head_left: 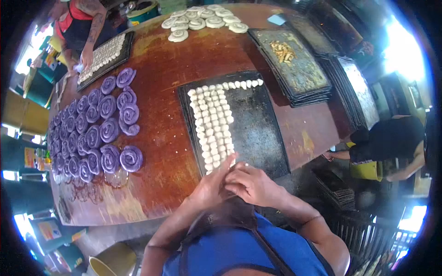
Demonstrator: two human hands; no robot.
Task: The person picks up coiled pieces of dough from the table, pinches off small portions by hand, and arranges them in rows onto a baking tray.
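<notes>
Blue top [221, 252], hands [252, 185], tray [255, 133] between coils [109, 130] and pans [306, 76]

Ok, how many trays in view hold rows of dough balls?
2: the near tray, by the left hand and right hand; the far tray, at upper left beside a co-worker. The insides of the stacks are hidden.

Blue sleeveless top [214, 253], dark diagonal strap [270, 249]
</notes>
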